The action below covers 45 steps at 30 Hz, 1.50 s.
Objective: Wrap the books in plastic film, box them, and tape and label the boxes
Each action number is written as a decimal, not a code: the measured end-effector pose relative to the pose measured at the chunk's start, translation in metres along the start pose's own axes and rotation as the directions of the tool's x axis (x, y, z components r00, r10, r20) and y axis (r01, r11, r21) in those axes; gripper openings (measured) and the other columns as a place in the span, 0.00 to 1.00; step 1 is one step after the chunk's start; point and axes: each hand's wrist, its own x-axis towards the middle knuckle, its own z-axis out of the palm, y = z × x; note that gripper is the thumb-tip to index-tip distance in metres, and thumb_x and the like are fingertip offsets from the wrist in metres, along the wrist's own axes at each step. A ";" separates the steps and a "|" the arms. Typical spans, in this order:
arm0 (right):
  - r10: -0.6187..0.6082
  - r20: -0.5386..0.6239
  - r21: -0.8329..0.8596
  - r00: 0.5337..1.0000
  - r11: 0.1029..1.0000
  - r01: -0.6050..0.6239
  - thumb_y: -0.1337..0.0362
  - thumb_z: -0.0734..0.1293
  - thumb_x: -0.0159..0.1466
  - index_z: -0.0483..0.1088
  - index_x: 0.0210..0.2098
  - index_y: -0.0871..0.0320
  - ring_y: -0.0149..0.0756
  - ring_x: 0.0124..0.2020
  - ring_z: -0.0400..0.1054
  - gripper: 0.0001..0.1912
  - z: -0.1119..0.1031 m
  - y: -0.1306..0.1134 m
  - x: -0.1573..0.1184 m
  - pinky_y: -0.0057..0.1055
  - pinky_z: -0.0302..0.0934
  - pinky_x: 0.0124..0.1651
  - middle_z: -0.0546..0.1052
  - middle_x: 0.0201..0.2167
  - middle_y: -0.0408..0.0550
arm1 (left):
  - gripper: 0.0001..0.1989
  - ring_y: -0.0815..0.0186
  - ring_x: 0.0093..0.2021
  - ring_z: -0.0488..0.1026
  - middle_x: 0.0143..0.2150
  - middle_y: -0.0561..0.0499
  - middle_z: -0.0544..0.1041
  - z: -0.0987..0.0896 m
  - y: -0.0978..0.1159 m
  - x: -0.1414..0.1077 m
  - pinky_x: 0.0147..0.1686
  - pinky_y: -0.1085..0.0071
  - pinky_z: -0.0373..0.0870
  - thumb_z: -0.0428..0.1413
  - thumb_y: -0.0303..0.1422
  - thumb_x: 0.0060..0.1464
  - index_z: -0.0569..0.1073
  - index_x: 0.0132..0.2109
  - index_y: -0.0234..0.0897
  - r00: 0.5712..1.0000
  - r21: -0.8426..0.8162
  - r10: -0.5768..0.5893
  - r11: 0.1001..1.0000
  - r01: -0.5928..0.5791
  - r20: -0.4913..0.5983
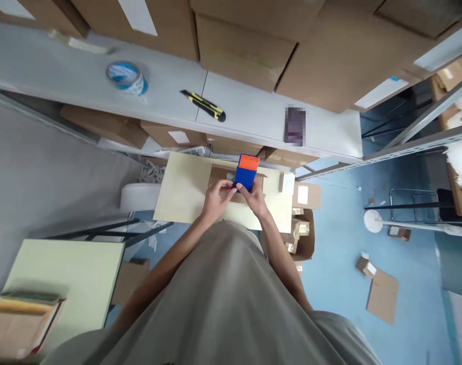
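Held piece: a flat, rectangular blue-and-orange piece (246, 173), material unclear, tilted slightly, its orange end toward 12 o'clock with a finely toothed edge; it is above the table and is the centre of the clock below.
Right hand: the right hand (255, 197) grasps the piece's lower end, thumb across the blue face.
Left hand: the left hand (214, 198) has its fingertips at the lower left corner; whether they grip or only touch, I cannot tell.
Table: beneath both hands, a brown cardboard box (218, 173) on a pale yellow rectangular tabletop (183, 187); at 3 o'clock, a small white box (287, 182).
Shelf: a smooth light-grey shelf (249, 109) runs across 12 o'clock, bearing a yellow-and-black utility knife (206, 105) at 11, a blue-and-white roll of tape (140, 86) at 10, a blurred dark purple object (295, 125) at 2, and large brown cardboard cartons (242, 56) behind.
Floor: blue floor (333, 289) toward 4 o'clock, with an open carton (310, 243) of smaller boxes near the table and a flat cardboard sheet (383, 299) farther out.
Second table: another pale yellow table (78, 268) at 8 o'clock, a stack of flat items (18, 329) at its near end.
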 end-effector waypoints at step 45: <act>0.596 0.305 -0.938 0.743 0.325 0.124 0.38 0.61 0.75 0.71 0.53 0.56 0.44 0.36 0.76 0.28 0.032 -0.104 -0.038 0.33 0.57 0.36 0.83 0.39 0.53 | 0.19 0.61 0.38 0.78 0.37 0.47 0.83 -0.095 -0.050 -0.014 0.40 0.66 0.74 0.65 0.51 0.58 0.81 0.40 0.38 0.871 -0.287 -0.336 0.848 0.445 0.358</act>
